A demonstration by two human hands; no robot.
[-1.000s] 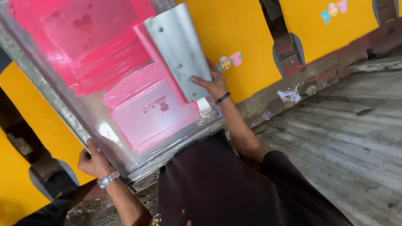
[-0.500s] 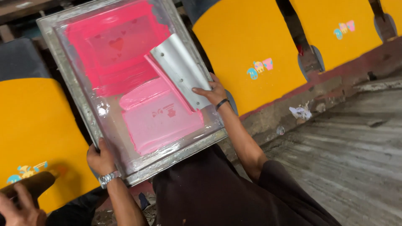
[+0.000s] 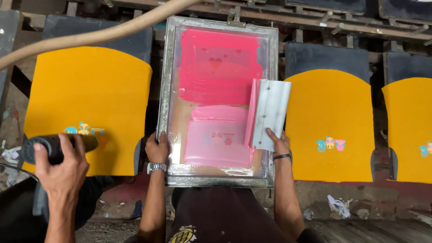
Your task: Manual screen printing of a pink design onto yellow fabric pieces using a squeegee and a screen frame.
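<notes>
I see the printing screen frame [image 3: 219,177] lying flat between two yellow panels [image 3: 87,108]. My left hand [image 3: 157,150] has its grip closed on the frame's left edge, and my right hand [image 3: 280,144] pinches the squeegee [image 3: 270,112] resting on its right side. A co-worker's hand [image 3: 60,168] holds a black heat gun [image 3: 54,146].

Dark wooden rail [image 3: 315,20], littered concrete floor [image 3: 360,225]
</notes>
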